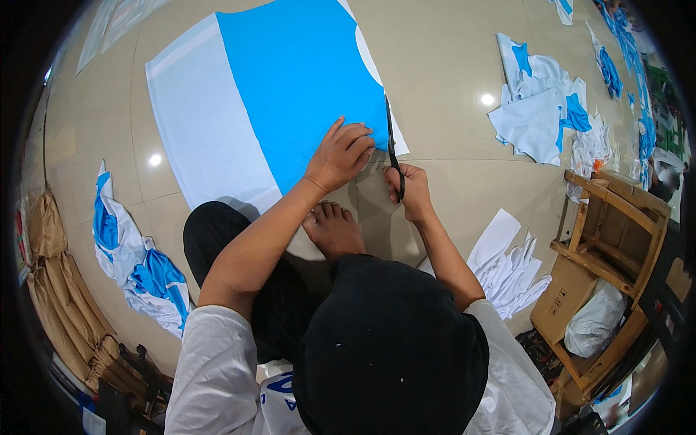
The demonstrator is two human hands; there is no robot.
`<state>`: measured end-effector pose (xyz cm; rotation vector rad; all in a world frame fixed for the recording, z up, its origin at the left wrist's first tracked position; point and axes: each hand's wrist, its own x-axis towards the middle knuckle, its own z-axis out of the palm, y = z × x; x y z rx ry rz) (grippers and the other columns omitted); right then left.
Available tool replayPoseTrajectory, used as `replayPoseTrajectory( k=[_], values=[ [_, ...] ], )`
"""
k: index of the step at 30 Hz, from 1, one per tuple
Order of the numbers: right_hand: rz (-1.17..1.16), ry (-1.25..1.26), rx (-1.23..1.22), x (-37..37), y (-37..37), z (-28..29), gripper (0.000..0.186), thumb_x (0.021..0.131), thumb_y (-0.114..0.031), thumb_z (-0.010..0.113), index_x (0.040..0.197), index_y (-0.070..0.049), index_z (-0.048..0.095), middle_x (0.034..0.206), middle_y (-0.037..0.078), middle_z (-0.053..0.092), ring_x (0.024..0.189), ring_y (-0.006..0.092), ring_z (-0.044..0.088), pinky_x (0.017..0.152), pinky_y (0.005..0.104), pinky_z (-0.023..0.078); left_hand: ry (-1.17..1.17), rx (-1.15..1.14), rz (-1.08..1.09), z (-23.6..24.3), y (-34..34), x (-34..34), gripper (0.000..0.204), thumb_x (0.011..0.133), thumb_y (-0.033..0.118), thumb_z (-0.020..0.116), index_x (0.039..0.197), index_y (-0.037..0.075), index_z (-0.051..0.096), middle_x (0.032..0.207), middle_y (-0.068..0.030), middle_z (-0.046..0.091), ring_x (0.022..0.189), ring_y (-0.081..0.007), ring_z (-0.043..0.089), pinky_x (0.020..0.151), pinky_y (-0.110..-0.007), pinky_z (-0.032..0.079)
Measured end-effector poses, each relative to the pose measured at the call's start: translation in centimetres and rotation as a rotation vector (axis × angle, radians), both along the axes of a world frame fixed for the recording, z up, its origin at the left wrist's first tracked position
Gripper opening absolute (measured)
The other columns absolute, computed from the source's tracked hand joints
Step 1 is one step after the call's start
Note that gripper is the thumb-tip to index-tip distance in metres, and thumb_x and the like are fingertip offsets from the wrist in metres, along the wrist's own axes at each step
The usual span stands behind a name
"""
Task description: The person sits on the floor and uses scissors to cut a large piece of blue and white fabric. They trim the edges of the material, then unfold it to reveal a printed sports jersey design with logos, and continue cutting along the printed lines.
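A large cloth panel, bright blue with a broad white band on its left, lies spread on the floor before me. My left hand rests on its blue part near the right edge, fingers stretched out and somewhat bent. Black scissors are gripped in my right hand, its fingers wrapped round the handles. Their blades point away from me along the panel's right edge, where a narrow white strip lies just beyond them. My bare foot is close below my left hand.
Blue and white cloth pieces lie in a pile at the far right and a heap at the left. White scraps are beside my right arm. A wooden frame with a cardboard box stands right; brown wrapped bundles stand left.
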<state>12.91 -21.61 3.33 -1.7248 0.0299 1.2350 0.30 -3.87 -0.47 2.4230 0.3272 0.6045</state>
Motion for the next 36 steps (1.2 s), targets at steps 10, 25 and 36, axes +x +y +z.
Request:
replayPoseTrajectory(
  k=[10,25,36],
  values=[
    [0.008,-0.018,-0.007,0.0,-0.4,-0.7,0.026,0.089,-0.018,0.077,0.07,-0.009,0.062,0.059,-0.002,0.055,0.046,0.0085,0.052,0.042,0.0272,0.037,0.006,-0.02,-0.015,0.0,0.0,0.0,0.022,0.098,0.015,0.074,0.117,0.013,0.063,0.134,-0.0071,0.065,0.134,-0.0314,0.062,0.125,-0.061,0.038],
    [0.012,-0.021,0.025,0.4,0.6,0.1,0.027,0.087,-0.021,0.077,0.069,-0.009,0.061,0.06,-0.001,0.055,0.047,0.0101,0.051,0.044,0.0274,0.038,-0.018,-0.006,-0.009,-0.1,0.0,-0.1,0.022,0.1,0.019,0.073,0.119,0.015,0.063,0.13,-0.004,0.063,0.131,-0.028,0.062,0.123,-0.06,0.041],
    [-0.026,-0.016,0.038,0.5,1.2,-0.3,0.022,0.088,-0.017,0.077,0.073,-0.008,0.063,0.06,-0.001,0.056,0.046,0.0095,0.051,0.044,0.027,0.038,-0.016,-0.007,-0.008,0.1,0.0,-0.1,0.022,0.1,0.019,0.073,0.119,0.016,0.063,0.131,-0.0037,0.063,0.132,-0.0271,0.062,0.123,-0.06,0.041]
  ],
)
